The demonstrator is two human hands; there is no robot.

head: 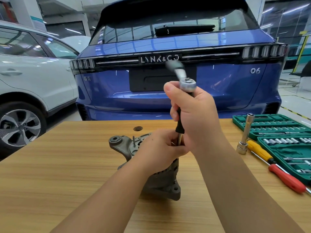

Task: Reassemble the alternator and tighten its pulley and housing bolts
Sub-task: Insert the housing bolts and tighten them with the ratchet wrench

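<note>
The alternator (161, 180) stands mid-table (67, 165). The right hand (195, 115) grasps the ratchet extension (179, 125) (ratchet head (188, 84) uppermost); the left hand (158, 148) pinches its lower shaft at the housing.

alternator (161, 179) mid-table (50, 165), socket case (276, 130) and screwdrivers (286, 179) at right, cars (168, 98) behind

Bare hands (193, 118), unsleeved forearms
</note>
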